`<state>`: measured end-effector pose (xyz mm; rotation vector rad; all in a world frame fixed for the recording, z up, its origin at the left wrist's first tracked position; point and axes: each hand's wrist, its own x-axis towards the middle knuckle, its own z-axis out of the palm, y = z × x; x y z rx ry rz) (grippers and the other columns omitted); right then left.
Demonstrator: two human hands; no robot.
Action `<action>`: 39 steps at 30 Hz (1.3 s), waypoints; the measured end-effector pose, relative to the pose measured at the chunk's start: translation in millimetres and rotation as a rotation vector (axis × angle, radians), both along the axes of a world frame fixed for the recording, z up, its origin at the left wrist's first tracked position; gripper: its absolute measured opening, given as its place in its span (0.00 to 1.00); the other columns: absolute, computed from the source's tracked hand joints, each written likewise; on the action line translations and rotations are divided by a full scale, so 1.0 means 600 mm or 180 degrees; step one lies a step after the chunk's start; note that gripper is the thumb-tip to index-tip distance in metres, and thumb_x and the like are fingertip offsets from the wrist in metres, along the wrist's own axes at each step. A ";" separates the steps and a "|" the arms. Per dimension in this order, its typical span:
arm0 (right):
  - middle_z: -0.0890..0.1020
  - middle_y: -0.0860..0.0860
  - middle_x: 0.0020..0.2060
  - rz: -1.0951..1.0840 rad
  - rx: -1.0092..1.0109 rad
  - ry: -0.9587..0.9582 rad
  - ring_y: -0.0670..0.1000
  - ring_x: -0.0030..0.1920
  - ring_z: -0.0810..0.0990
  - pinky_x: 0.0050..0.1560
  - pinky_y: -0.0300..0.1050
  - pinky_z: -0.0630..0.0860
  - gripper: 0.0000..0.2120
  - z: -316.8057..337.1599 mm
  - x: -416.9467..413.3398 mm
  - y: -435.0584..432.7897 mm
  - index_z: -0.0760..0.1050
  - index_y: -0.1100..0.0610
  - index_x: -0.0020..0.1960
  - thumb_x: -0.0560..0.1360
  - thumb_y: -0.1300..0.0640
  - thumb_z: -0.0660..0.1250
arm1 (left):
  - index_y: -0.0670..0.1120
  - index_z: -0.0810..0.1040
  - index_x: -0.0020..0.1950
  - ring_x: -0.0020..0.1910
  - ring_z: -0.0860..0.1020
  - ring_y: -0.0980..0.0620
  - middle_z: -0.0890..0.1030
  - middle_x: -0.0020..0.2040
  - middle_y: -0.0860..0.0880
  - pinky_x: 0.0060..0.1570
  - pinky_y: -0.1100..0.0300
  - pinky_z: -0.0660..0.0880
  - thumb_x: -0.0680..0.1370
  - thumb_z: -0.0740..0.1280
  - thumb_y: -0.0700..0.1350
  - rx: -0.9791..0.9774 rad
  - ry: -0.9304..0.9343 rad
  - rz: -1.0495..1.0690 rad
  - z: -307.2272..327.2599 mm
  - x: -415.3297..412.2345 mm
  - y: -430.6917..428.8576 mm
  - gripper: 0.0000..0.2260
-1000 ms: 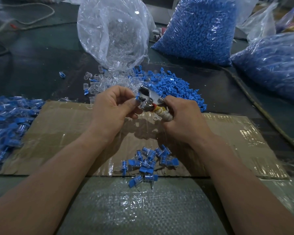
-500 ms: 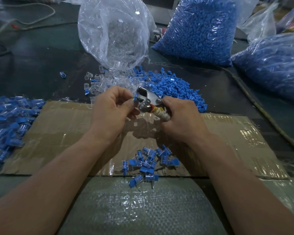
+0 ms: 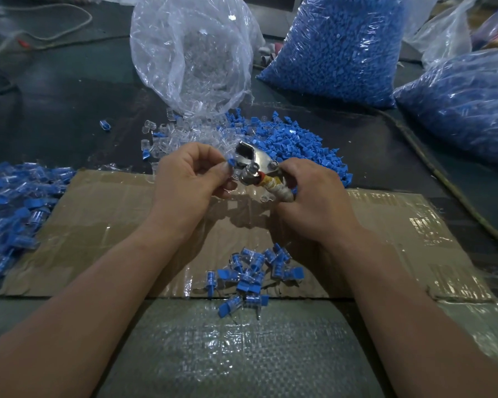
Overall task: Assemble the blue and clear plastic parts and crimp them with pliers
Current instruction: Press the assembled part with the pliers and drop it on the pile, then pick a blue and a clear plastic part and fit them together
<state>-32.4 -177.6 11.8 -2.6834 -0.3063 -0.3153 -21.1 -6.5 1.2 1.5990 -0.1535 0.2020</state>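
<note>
You are at the joining step. Your left hand (image 3: 190,179) pinches 1 small blue part (image 3: 230,162) between thumb and forefinger, held right at the head of the pliers (image 3: 255,159). Your right hand (image 3: 314,202) is curled round the tape-wrapped handle. A small clear piece seems to sit at the nose of the tool, but glare makes that hard to confirm, and I cannot tell whether the jaws are apart or closed.

The next move, as I judge it, is to seat the blue part squarely into the clear one and only then squeeze; a crooked fit would likely crimp badly or pop out.

Both hands work above a taped cardboard sheet (image 3: 98,214). On its near edge lies a small heap of joined pieces (image 3: 253,268), some spilling onto the woven plastic sheet (image 3: 242,349). A larger heap of joined pieces (image 3: 9,202) lies at the far left.

Beyond the cardboard, on the dark tabletop (image 3: 55,96), loose blue parts (image 3: 293,142) and loose clear parts (image 3: 179,136) lie side by side. The clear ones spill from an open transparent bag (image 3: 190,53). 2 full bags of blue parts (image 3: 337,44) (image 3: 466,96) stand behind and to the right. A cord (image 3: 443,179) runs along the right side.
</note>
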 end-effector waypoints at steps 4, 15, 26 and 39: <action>0.72 0.47 0.38 -0.0432 0.0262 -0.0137 0.48 0.40 0.70 0.39 0.43 0.64 0.10 -0.003 0.009 -0.020 0.74 0.56 0.49 0.69 0.57 0.69 | 0.45 0.78 0.40 0.28 0.79 0.57 0.81 0.30 0.51 0.25 0.68 0.73 0.72 0.68 0.34 -0.0231 0.0309 -0.0188 0.010 -0.004 0.005 0.06; 0.76 0.51 0.45 -0.1370 0.0291 0.0066 0.50 0.45 0.72 0.43 0.43 0.65 0.25 -0.006 0.025 -0.067 0.75 0.56 0.55 0.65 0.43 0.74 | 0.45 0.82 0.34 0.25 0.76 0.57 0.81 0.30 0.48 0.24 0.68 0.72 0.61 0.73 0.44 0.0248 0.0767 -0.1925 0.023 -0.026 0.008 0.05; 0.77 0.53 0.55 -0.1542 0.0124 0.0449 0.55 0.54 0.74 0.46 0.45 0.67 0.31 -0.005 0.030 -0.073 0.71 0.56 0.61 0.65 0.39 0.71 | 0.43 0.81 0.34 0.26 0.77 0.55 0.79 0.29 0.48 0.26 0.67 0.74 0.63 0.72 0.44 0.0089 0.0909 -0.2045 0.023 -0.028 0.006 0.05; 0.74 0.55 0.60 -0.1535 0.0122 0.0607 0.55 0.58 0.72 0.58 0.52 0.70 0.31 -0.001 0.032 -0.066 0.70 0.57 0.64 0.67 0.40 0.70 | 0.49 0.73 0.65 0.67 0.63 0.50 0.72 0.66 0.47 0.66 0.56 0.55 0.77 0.64 0.43 0.2969 -0.0332 0.0327 -0.009 0.016 0.017 0.16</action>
